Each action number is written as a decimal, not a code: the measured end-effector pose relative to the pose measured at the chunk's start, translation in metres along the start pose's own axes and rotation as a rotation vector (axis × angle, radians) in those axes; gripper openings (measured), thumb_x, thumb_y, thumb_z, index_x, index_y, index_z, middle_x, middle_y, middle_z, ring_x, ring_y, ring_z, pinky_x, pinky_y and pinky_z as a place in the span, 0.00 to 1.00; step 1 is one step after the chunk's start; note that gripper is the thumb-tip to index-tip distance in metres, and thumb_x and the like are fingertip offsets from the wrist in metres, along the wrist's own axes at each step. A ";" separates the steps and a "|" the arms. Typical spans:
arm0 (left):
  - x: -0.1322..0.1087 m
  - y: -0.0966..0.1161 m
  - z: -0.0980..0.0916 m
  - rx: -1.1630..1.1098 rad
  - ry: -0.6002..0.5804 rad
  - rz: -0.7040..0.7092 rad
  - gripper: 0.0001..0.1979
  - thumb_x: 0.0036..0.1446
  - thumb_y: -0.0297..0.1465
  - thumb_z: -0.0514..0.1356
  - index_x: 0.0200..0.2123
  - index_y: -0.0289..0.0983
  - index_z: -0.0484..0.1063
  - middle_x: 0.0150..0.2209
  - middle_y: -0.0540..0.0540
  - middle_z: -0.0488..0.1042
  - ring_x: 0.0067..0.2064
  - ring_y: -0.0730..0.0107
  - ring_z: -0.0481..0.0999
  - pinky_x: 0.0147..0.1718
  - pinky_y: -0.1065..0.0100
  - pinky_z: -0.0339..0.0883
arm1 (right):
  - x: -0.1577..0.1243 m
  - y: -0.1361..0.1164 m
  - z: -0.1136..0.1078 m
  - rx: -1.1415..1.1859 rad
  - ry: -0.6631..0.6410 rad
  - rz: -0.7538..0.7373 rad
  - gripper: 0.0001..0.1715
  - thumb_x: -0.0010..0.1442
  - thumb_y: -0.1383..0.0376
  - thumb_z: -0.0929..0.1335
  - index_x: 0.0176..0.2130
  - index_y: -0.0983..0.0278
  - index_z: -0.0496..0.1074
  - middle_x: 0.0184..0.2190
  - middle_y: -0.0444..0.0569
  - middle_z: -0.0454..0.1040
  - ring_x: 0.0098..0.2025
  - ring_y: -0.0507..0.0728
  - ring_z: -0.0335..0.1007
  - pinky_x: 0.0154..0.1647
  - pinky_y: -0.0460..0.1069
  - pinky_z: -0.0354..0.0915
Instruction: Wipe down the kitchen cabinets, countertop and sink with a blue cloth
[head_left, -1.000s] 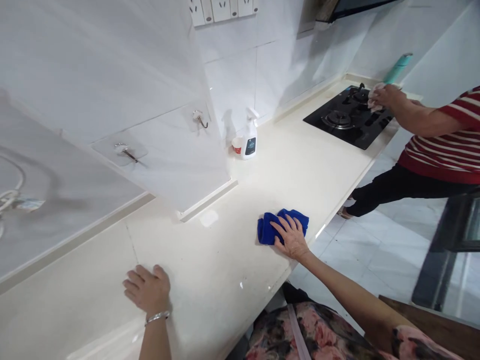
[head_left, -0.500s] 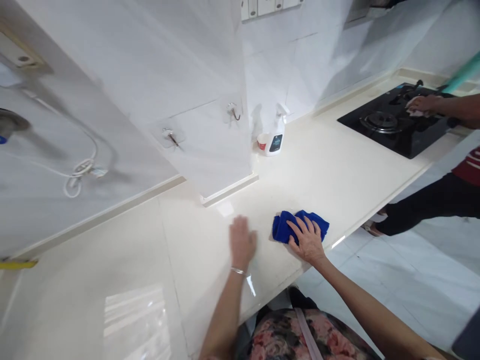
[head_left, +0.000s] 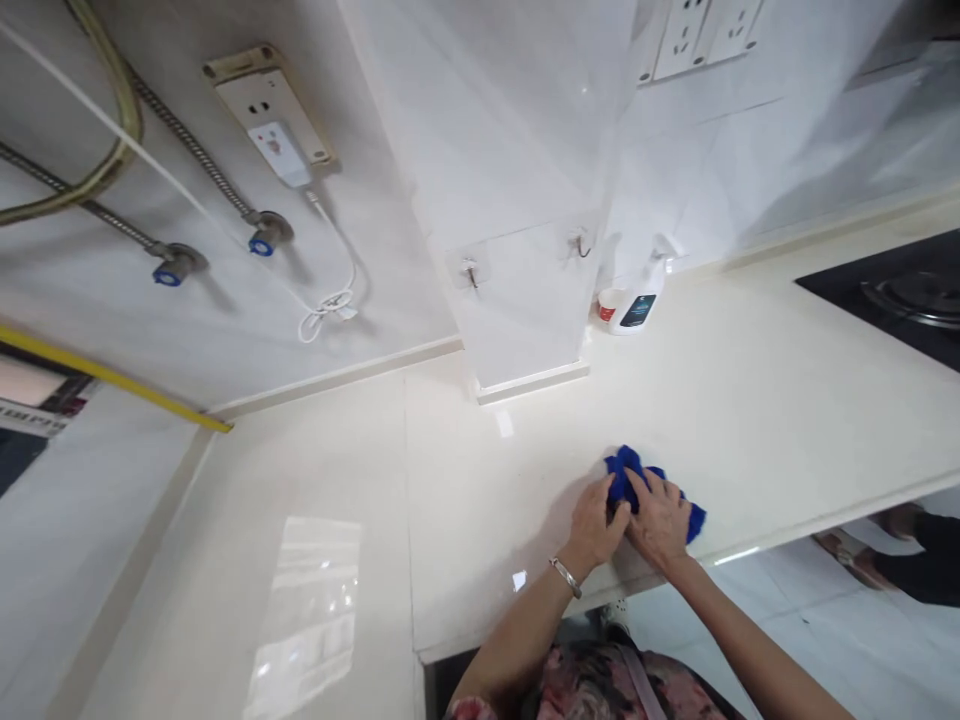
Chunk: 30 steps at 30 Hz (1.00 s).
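Observation:
A blue cloth (head_left: 625, 472) lies bunched on the cream countertop (head_left: 337, 520) near its front edge. Both my hands are on it. My left hand (head_left: 595, 522), with a bracelet at the wrist, grips the cloth's left side with curled fingers. My right hand (head_left: 660, 518) presses on the cloth's right side, fingers bent over it.
A white spray bottle (head_left: 639, 302) and a small cup (head_left: 610, 304) stand by the wall column (head_left: 517, 250). A black gas hob (head_left: 900, 300) lies at the right. Wall sockets, hoses, valves and a cable hang at the left. Another person's feet show at the lower right.
My left hand moved right across the counter and joined my right hand on the blue cloth. The view swung left, so the other person at the hob has left the picture.

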<state>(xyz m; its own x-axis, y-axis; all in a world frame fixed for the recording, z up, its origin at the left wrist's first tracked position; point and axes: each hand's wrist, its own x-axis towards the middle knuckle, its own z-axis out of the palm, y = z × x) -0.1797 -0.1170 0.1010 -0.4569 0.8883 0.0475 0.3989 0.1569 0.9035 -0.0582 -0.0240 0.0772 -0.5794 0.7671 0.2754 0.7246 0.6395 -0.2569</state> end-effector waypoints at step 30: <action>-0.035 -0.116 -0.217 0.989 0.666 -0.387 0.37 0.67 0.44 0.55 0.71 0.29 0.57 0.73 0.17 0.47 0.74 0.20 0.39 0.69 0.29 0.43 | -0.045 0.013 0.021 0.232 0.005 -0.296 0.34 0.70 0.65 0.60 0.73 0.59 0.55 0.66 0.61 0.63 0.64 0.70 0.67 0.62 0.69 0.71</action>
<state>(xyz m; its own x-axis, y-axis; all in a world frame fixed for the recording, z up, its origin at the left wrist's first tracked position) -0.3827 -0.2599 0.0875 -0.8746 0.3662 0.3176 0.4423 0.8711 0.2136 -0.0310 -0.0493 0.0422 -0.7490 0.5473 0.3736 0.4215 0.8285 -0.3687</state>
